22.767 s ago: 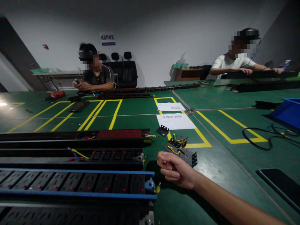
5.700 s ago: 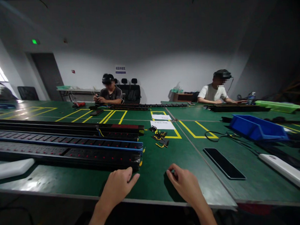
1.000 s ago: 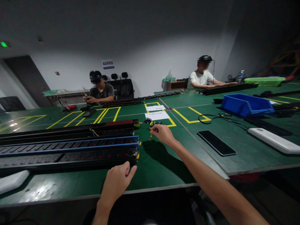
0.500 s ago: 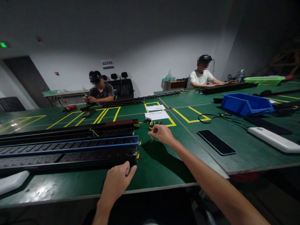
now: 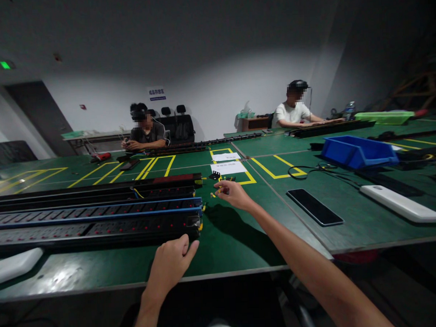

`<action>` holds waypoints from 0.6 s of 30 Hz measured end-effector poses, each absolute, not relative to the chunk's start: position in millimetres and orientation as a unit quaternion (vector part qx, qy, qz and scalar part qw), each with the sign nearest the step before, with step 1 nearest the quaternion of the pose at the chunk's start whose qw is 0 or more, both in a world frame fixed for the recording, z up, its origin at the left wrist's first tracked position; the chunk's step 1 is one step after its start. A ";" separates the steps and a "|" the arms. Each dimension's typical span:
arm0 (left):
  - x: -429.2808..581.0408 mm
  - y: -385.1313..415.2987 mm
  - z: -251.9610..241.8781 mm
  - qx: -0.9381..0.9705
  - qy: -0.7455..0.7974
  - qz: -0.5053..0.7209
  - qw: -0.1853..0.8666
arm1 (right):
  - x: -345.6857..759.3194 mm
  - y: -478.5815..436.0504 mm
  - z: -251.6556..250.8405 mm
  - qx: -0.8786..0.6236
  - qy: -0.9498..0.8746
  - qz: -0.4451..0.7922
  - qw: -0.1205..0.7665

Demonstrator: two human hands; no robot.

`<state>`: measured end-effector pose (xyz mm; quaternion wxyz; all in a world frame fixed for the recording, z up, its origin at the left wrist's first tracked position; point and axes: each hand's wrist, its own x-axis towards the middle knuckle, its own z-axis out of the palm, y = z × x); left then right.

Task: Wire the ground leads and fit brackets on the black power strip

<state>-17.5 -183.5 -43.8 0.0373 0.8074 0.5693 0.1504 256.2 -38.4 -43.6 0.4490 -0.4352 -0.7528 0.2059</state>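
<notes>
My right hand is over the green table, thumb and fingertips pinched on a small yellow piece that pokes out to the left. Its exact kind is too small to tell. Just behind the fingers lie a small black bracket with holes and other little yellow and black bits. My left hand rests near the front edge with its fingers curled and thumb a little apart; nothing shows in it. It is beside the end of the nearest long black strip, which resembles a power strip with red dots.
More long strips, one blue-edged, lie at left with a white block before them. At right are a phone, a white power bank, cables and a blue bin. Two people sit across the table.
My right hand's fingers have shifted slightly, and the yellow piece that hung down from them now points left. My left hand has stayed still.
</notes>
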 end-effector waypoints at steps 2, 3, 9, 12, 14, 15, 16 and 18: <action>-17.3 -182.9 -44.6 0.806 0.573 0.147 0.038 | 256.9 -37.1 -45.1 -0.436 -0.755 0.202 0.446; -17.2 -182.8 -45.0 0.805 0.573 0.146 0.038 | 257.0 -36.8 -45.4 -0.433 -0.756 0.202 0.447; -18.2 -183.5 -45.3 0.804 0.575 0.147 0.037 | 258.7 -38.1 -42.7 -0.458 -0.743 0.202 0.445; -19.2 -183.6 -45.2 0.806 0.573 0.148 0.036 | 260.5 -38.9 -41.3 -0.479 -0.742 0.191 0.428; -19.5 -183.4 -45.4 0.807 0.571 0.149 0.035 | 261.0 -39.5 -40.7 -0.486 -0.743 0.185 0.422; -19.5 -183.2 -45.6 0.807 0.571 0.150 0.034 | 261.0 -39.7 -40.6 -0.488 -0.743 0.182 0.421; -19.5 -183.1 -45.8 0.807 0.571 0.151 0.033 | 260.8 -39.8 -40.7 -0.489 -0.743 0.178 0.421; -19.2 -182.9 -46.2 0.806 0.572 0.152 0.031 | 260.5 -39.6 -41.0 -0.488 -0.742 0.173 0.426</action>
